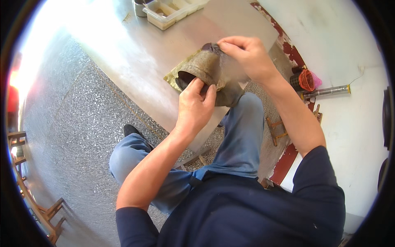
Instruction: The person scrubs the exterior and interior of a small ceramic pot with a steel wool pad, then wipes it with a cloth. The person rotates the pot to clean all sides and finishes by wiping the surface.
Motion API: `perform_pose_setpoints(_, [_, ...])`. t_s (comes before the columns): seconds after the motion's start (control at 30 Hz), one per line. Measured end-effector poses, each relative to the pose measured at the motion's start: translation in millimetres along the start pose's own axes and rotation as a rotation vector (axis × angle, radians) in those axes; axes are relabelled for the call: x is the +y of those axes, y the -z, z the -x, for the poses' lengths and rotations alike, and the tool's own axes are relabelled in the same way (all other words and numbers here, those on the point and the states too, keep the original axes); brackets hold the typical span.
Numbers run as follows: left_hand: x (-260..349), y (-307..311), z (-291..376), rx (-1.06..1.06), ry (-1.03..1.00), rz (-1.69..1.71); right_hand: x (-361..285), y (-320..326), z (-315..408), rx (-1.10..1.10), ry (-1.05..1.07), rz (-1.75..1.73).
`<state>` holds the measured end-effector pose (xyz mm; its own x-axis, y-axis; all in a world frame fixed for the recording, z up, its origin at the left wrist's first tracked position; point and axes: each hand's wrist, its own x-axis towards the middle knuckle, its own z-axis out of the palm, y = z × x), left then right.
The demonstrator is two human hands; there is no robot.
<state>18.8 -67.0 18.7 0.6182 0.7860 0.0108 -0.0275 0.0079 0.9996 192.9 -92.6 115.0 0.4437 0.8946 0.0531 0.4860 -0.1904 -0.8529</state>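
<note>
A hollow, tapered piece of grey-brown material (197, 63) lies over the corner of a smooth pale table, its dark open end towards me. My left hand (196, 103) grips the rim of that opening, with fingers inside and the thumb outside. At the narrow far end, a dark purplish tip (210, 47) is pinched between the thumb and forefinger of my right hand (250, 57). Blur beside the right hand hides what hangs there. Under the piece, a yellow-green textured sheet (172, 75) sticks out. Dark, limp material (230, 95) droops at the table edge, against my knee.
On the pale tabletop (145, 64) stand a divided white plastic tray (163, 23) and a grey cup (140, 10). To the right are a small wooden stool (277, 129), an orange basket (306, 79) and a metal tube (327, 92) by the wall. Wooden furniture (34, 200) stands left.
</note>
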Motion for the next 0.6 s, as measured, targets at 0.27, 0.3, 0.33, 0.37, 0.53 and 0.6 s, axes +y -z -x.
perform_pose_setpoints(0.27, [-1.7, 23.1, -29.8, -0.087, 0.342, 0.717, 21.4, 20.4, 20.1, -0.167, -0.392, -0.681])
perform_pose_setpoints(0.3, [-4.5, 27.8, -36.4, -0.103, 0.374, 0.789, 22.7, 20.5, 19.8, -0.171, -0.411, -0.692])
perform_pose_setpoints(0.33, [-6.6, 32.0, -42.8, -0.118, 0.402, 0.834, 23.9, 21.0, 19.7, -0.176, -0.43, -0.704])
perform_pose_setpoints(0.37, [-7.8, 34.4, -47.2, -0.134, 0.43, 0.879, 25.1, 22.1, 19.8, -0.195, -0.435, -0.755])
perform_pose_setpoints(0.53, [-3.3, 32.5, -51.4, -0.163, 0.387, 0.843, 26.9, 30.6, 25.4, -0.233, -0.446, -0.922])
perform_pose_setpoints(0.6, [1.5, 31.8, -45.6, -0.141, 0.338, 0.808, 21.6, 35.6, 28.2, -0.193, -0.428, -0.897])
